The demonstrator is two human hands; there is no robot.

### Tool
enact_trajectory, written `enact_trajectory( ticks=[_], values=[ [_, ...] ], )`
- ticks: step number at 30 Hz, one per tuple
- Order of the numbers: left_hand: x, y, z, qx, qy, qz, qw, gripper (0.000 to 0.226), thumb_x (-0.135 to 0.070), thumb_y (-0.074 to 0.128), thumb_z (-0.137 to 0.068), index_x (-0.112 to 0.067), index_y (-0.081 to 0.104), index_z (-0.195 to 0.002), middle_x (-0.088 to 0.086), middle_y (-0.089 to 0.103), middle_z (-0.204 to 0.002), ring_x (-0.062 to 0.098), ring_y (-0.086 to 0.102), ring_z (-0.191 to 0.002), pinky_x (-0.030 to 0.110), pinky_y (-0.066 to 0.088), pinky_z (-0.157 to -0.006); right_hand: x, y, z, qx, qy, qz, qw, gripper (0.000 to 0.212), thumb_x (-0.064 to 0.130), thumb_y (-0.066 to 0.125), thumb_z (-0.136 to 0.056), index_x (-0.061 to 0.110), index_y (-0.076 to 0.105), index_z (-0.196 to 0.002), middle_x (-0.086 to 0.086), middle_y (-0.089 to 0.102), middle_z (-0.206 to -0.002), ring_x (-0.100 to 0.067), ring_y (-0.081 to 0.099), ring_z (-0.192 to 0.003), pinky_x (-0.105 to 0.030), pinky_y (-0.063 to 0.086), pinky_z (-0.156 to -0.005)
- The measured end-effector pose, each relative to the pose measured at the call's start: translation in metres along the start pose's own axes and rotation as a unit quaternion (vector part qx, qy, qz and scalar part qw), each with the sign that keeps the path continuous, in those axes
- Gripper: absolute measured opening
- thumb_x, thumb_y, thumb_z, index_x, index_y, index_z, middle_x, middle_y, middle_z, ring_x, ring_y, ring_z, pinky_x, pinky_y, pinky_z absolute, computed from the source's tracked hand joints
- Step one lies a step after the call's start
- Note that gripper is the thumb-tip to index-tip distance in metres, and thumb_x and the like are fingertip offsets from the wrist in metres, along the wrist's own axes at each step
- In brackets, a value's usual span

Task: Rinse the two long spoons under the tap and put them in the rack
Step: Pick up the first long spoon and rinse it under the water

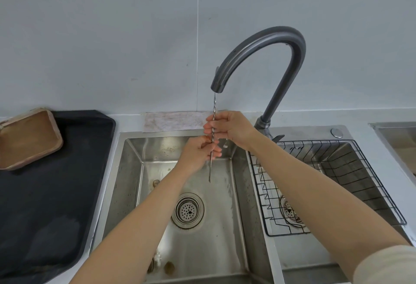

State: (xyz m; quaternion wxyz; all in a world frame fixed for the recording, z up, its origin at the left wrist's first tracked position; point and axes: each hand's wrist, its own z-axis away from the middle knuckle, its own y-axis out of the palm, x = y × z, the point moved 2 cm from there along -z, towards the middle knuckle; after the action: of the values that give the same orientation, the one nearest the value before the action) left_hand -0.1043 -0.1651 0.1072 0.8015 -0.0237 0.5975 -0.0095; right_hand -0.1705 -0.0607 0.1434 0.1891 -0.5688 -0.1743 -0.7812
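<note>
Steel double sink below a grey wall, tap at twelve o'clock.
Both forearms reach in; left hand and right hand grasp the upright long spoons.

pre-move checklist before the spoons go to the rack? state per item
1. Long spoon held upright under the tap spout: ok.
2. Grip: left hand and right hand both closed on it: ok.
3. Water running over it: cannot tell, no clear stream below the hands.
4. Second spoon in the right hand: cannot tell, only a glint shows.
5. Wire rack in the right basin has free space: ok.
6. Spoon rinsed clean: cannot tell.
</note>
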Motion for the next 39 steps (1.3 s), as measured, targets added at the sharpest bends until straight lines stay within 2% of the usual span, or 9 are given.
enact_trajectory(
  ticks=[3,6,13,17,19,23,29,34,39],
  values=[
    [-0.007,0.004,-0.006,0.004,0.000,0.006,1.000,0.021,-0.001,0.040,-0.092,0.003,0.057,-0.104,0.012,0.063,-0.086,0.004,0.065,-0.062,0.018,0.054,-0.066,0.007,-0.005,0.001,-0.013,-0.007,0.002,1.000,0.018,-0.006,0.055,-0.085,0.010,0.061,-0.081,-0.004,0.068,-0.073,-0.005,0.068,-0.058,-0.018,0.056,-0.058],
    [-0.013,0.006,-0.010,0.003,0.009,0.020,1.000,0.018,-0.001,0.042,-0.092,-0.003,0.058,-0.098,0.011,0.064,-0.086,0.012,0.065,-0.070,0.027,0.054,-0.076,0.014,-0.011,-0.001,-0.038,-0.020,-0.004,0.999,0.018,-0.007,0.057,-0.084,0.009,0.060,-0.078,0.002,0.070,-0.059,-0.006,0.068,-0.055,-0.020,0.056,-0.055],
    [-0.024,0.002,-0.021,-0.024,0.033,0.010,0.999,0.010,-0.007,0.058,-0.085,-0.011,0.063,-0.078,0.002,0.066,-0.069,0.003,0.066,-0.051,0.017,0.055,-0.057,0.026,-0.012,-0.008,-0.085,-0.047,-0.004,0.995,0.020,0.001,0.056,-0.086,0.015,0.055,-0.072,0.003,0.069,-0.050,-0.007,0.067,-0.048,-0.019,0.057,-0.051],
    [-0.034,0.001,-0.028,-0.032,0.054,-0.010,0.998,0.012,-0.009,0.054,-0.087,-0.006,0.063,-0.080,0.002,0.064,-0.064,0.003,0.064,-0.047,0.016,0.053,-0.051,0.035,-0.011,-0.013,-0.095,-0.065,-0.014,0.993,0.020,0.007,0.056,-0.088,0.016,0.046,-0.073,-0.004,0.067,-0.054,-0.010,0.065,-0.045,-0.019,0.054,-0.046],
    [-0.038,0.002,-0.031,-0.027,0.052,-0.017,0.998,0.017,-0.010,0.049,-0.090,-0.008,0.062,-0.078,0.003,0.064,-0.065,0.002,0.064,-0.047,0.016,0.052,-0.051,0.037,-0.013,-0.014,-0.099,-0.071,-0.014,0.992,0.020,0.007,0.054,-0.089,0.015,0.045,-0.074,-0.008,0.066,-0.058,-0.011,0.064,-0.045,-0.020,0.055,-0.047],
    [-0.044,0.007,-0.033,0.002,0.042,-0.005,0.999,0.024,-0.011,0.042,-0.094,-0.011,0.058,-0.077,0.004,0.063,-0.066,0.004,0.064,-0.046,0.015,0.052,-0.050,0.042,-0.020,-0.015,-0.103,-0.071,0.002,0.992,0.018,0.010,0.053,-0.091,0.017,0.050,-0.074,0.003,0.067,-0.049,-0.009,0.062,-0.044,-0.018,0.054,-0.048],
    [-0.042,0.015,-0.031,0.018,0.046,-0.027,0.998,0.024,-0.013,0.046,-0.092,-0.018,0.059,-0.073,0.002,0.065,-0.066,0.006,0.064,-0.046,0.024,0.054,-0.055,0.048,-0.028,-0.016,-0.127,-0.081,-0.002,0.989,0.019,0.011,0.055,-0.090,0.017,0.049,-0.073,0.004,0.065,-0.050,-0.008,0.063,-0.044,-0.018,0.052,-0.045],
    [-0.036,0.011,-0.027,0.014,0.055,-0.037,0.998,0.024,-0.018,0.052,-0.089,-0.021,0.065,-0.069,-0.010,0.069,-0.053,0.008,0.067,-0.051,0.015,0.055,-0.053,0.052,-0.032,-0.019,-0.145,-0.092,0.000,0.985,0.022,0.012,0.057,-0.089,0.018,0.043,-0.072,0.000,0.062,-0.053,-0.009,0.060,-0.041,-0.018,0.049,-0.043],
    [-0.039,0.003,-0.027,0.013,0.037,-0.015,0.999,0.030,-0.017,0.045,-0.093,-0.015,0.061,-0.068,-0.007,0.068,-0.050,0.009,0.066,-0.048,0.018,0.056,-0.051,0.058,-0.028,-0.024,-0.163,-0.097,-0.009,0.982,0.020,0.013,0.051,-0.092,0.021,0.042,-0.075,0.005,0.062,-0.045,-0.010,0.061,-0.041,-0.020,0.051,-0.044]
  ],
)
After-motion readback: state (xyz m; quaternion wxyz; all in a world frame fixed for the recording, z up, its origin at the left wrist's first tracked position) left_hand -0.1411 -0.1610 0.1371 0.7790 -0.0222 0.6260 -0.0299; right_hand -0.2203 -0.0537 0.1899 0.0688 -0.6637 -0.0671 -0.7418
